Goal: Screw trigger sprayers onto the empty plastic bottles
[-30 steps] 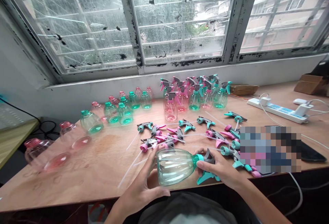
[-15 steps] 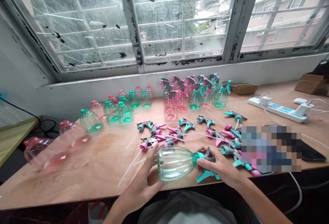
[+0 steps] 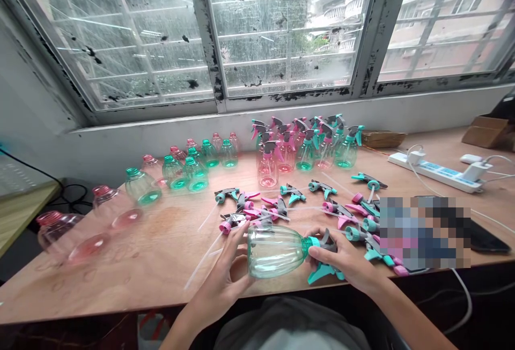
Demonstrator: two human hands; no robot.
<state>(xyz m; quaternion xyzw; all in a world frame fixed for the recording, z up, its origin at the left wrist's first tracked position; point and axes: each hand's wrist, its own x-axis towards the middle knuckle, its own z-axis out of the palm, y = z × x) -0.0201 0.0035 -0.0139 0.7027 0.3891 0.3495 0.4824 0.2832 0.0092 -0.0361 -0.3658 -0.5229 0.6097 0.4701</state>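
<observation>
A clear green spray bottle point(image 3: 276, 253) lies sideways between my hands, over the front edge of the table. Around its base end curves my left hand point(image 3: 228, 267), thumb below and fingers above. My right hand point(image 3: 336, 251) grips the neck end, thumb against the teal collar point(image 3: 311, 244) of the grey-and-teal spray head point(image 3: 328, 244); part of that head is hidden by the fingers. Just beneath, a teal trigger piece point(image 3: 322, 274) shows. Several loose pink and teal spray heads point(image 3: 265, 213) with thin white tubes lie beyond the bottle.
Headless pink and green bottles point(image 3: 147, 186) stand along the left and back. Bottles fitted with spray heads point(image 3: 285, 151) cluster by the wall. To the right are a white power strip point(image 3: 436, 170), cables, a dark phone-like slab point(image 3: 488, 235) and a cardboard box point(image 3: 485, 130).
The bottle's base end has risen slightly and the bottle has turned a little in my hands. My left hand has shifted slightly with it; the right hand stays at the neck.
</observation>
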